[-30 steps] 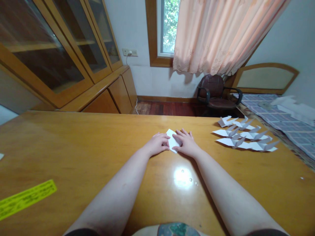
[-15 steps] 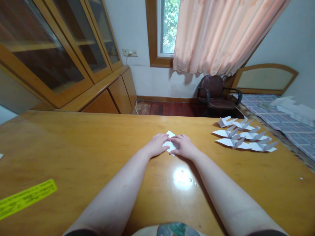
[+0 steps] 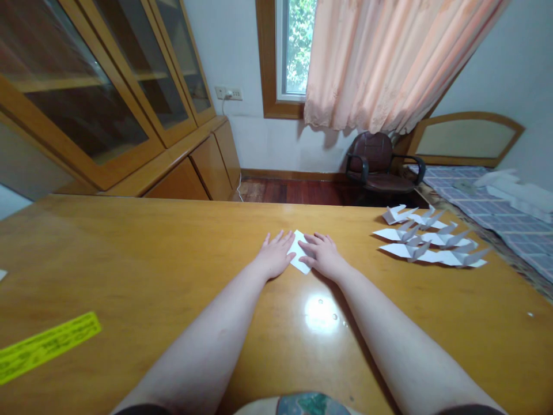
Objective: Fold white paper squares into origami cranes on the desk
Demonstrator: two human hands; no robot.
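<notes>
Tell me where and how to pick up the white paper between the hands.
Pinch the paper by its near corner, probably best coming from the near side. It lies roughly flat on the table, that corner pointing toward the camera and uncovered, while the left hand and right hand crowd its sides.

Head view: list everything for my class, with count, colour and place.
Table: 1, brown, foreground
Paper piece: 1, white, table centre
Paper birds: 6, white, table's right
Printed strip: 1, yellow, table's left
Small bits: 2, white, table's sides
Cabinet: 1, brown, left
Walls: at least 2, white, background
Socket strip: 1, white, on wall
Floor: 1, dark red, background
Window: 1, brown frame, background
Curtain: 1, peach, at window
Chair: 1, dark brown, background
Bed: 1, bluish cover, right
Bundle: 1, white, on bed
Sleeves: 2, dark, bottom
Clothing: 1, patterned, bottom
Arms: 2, bare, foreground
Left hand: 1, bare, at paper's edge
Right hand: 1, bare, on paper
</notes>
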